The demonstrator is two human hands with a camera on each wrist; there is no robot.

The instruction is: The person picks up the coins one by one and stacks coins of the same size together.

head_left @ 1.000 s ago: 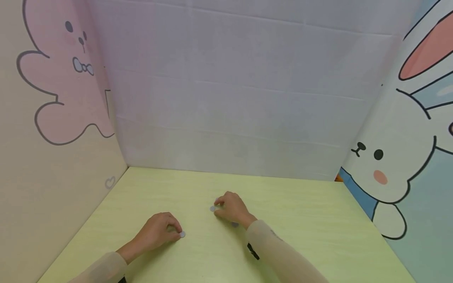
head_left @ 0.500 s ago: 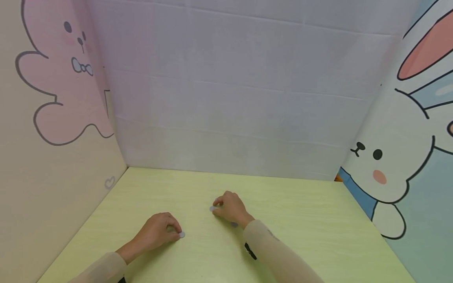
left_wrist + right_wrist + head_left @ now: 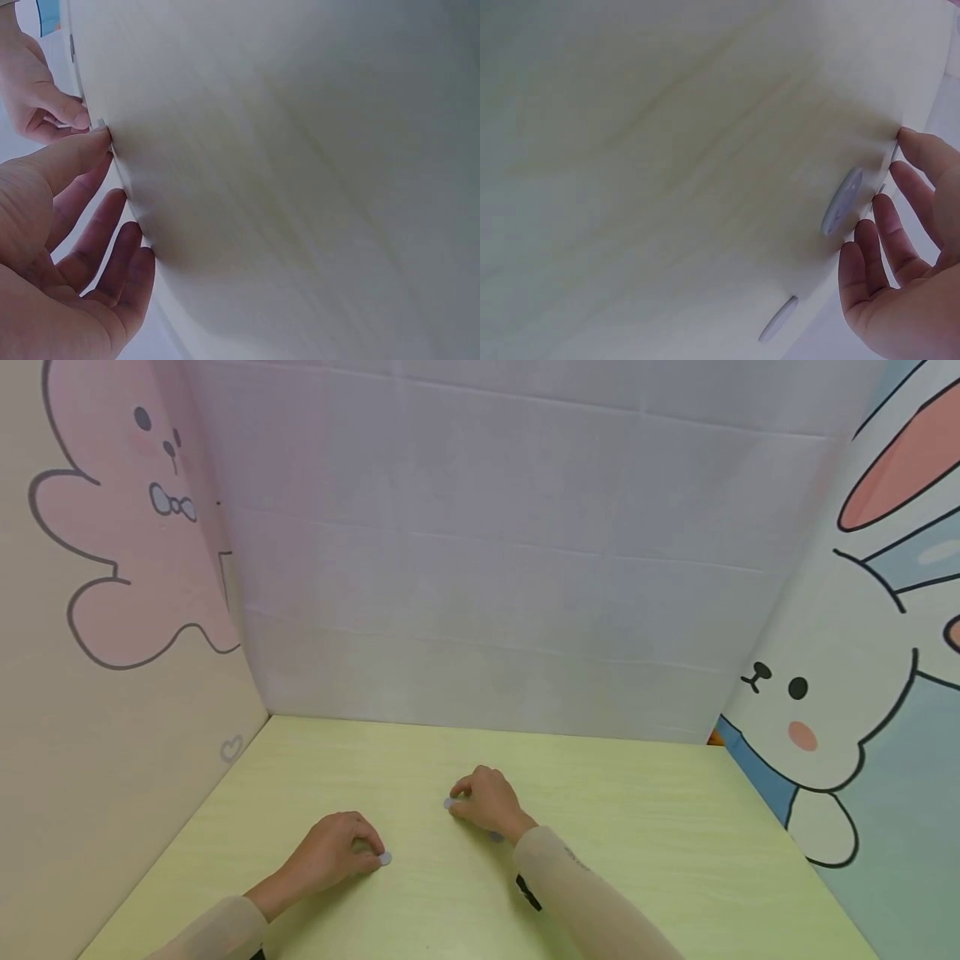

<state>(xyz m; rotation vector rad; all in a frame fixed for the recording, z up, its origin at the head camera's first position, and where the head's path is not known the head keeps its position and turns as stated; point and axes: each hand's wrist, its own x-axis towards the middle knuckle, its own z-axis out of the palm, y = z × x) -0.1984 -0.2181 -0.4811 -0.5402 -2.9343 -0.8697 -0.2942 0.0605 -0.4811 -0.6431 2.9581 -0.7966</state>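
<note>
In the head view my left hand (image 3: 333, 850) rests low over the table, thumb and forefinger pinching a small pale flat disc (image 3: 386, 858). Farther back and to the right, my right hand (image 3: 489, 800) pinches a similar disc (image 3: 449, 803) by its edge. Another disc (image 3: 496, 837) lies under the right wrist, partly covered by it. The right wrist view shows two discs flat on the table beside that hand, a nearer disc (image 3: 778, 319) and a larger-looking grey-violet disc (image 3: 842, 201). In the left wrist view the thumb and forefinger (image 3: 75, 154) meet at the disc's thin edge.
The pale yellow-green table (image 3: 637, 827) is closed off by a creased white back sheet (image 3: 487, 568). A side panel with a pink cartoon figure (image 3: 142, 610) stands left, one with a white rabbit (image 3: 832, 710) right. Both forearms wear beige sleeves (image 3: 592, 893).
Both hands keep their places and their grips on the discs. The right forearm has shifted slightly left, and the head view has turned a little.
</note>
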